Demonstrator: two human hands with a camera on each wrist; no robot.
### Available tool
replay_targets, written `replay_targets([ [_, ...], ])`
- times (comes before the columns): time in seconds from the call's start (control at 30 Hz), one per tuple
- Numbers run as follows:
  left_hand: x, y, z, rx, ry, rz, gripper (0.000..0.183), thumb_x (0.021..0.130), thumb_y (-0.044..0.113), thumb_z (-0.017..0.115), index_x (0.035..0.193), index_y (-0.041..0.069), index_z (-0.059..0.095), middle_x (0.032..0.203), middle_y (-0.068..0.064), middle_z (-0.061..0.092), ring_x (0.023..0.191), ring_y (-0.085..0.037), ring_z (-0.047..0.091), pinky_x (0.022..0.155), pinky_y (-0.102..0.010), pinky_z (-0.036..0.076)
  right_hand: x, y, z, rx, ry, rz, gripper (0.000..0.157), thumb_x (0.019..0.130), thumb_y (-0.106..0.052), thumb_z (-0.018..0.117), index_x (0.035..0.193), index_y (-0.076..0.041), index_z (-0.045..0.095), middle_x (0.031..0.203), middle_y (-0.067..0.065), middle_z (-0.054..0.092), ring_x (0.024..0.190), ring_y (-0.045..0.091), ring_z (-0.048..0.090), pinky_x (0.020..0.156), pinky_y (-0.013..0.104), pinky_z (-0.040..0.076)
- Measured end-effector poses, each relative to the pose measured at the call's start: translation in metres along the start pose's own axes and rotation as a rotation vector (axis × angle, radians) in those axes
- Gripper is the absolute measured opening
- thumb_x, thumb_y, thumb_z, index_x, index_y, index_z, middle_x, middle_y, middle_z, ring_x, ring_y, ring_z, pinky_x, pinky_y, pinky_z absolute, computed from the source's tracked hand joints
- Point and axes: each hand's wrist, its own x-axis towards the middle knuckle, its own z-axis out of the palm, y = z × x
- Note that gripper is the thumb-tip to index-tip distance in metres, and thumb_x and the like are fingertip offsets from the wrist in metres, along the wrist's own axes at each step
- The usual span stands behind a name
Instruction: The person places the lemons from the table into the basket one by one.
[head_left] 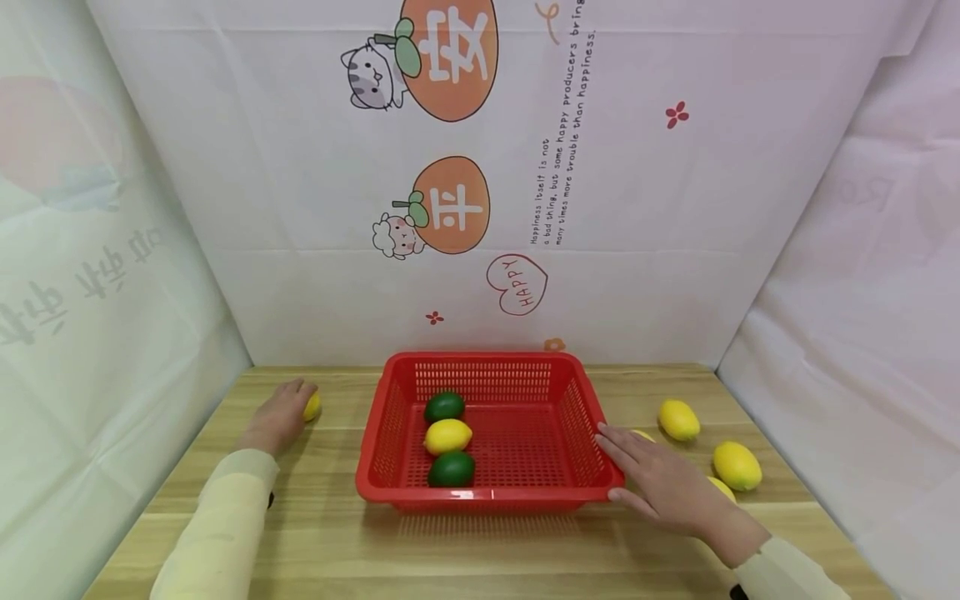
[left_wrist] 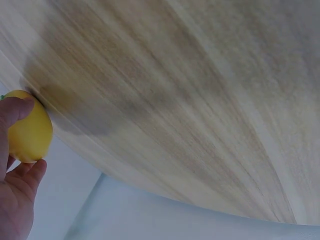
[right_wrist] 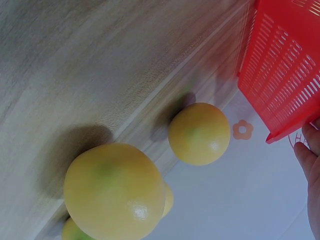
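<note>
At the table's left, my left hand grips a yellow lemon. The left wrist view has thumb and fingers on either side of this lemon, close to the wooden surface. A red plastic basket stands in the middle. Inside it, a yellow lemon lies between two dark green lemon-shaped fruits, one behind and one in front. My right hand touches the basket's right rim with fairly straight fingers; its fingertips also show against the basket in the right wrist view.
Several lemons lie right of the basket, including one at the back and one further right. Others are partly hidden by my right hand. White printed cloth walls the wooden table at the back and both sides.
</note>
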Motion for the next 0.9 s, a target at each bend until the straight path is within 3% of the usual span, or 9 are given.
replay_targets([
  [0.63, -0.0039, -0.0021, -0.0027, 0.059, 0.040, 0.057, 0.052, 0.075, -0.011, 0.065, 0.125, -0.010, 0.050, 0.125, -0.037, 0.048, 0.116, -0.053, 0.045, 0.097, -0.061, 0.040, 0.0012, -0.0010, 0.0001, 0.006, 0.012, -0.009, 0.066, 0.091, -0.043, 0.064, 0.141, -0.003, 0.049, 0.147, 0.013, 0.044, 0.127, 0.031, 0.050, 0.094, 0.048, 0.049],
  [0.9, -0.0016, 0.0001, -0.0079, 0.107, 0.121, 0.165, 0.051, 0.076, -0.007, 0.071, 0.123, -0.011, 0.052, 0.123, -0.038, 0.049, 0.113, -0.054, 0.048, 0.097, -0.060, 0.041, 0.0002, -0.0005, 0.0001, 0.006, 0.002, -0.008, 0.066, 0.094, -0.046, 0.059, 0.142, -0.003, 0.047, 0.149, 0.013, 0.042, 0.128, 0.031, 0.048, 0.096, 0.048, 0.048],
])
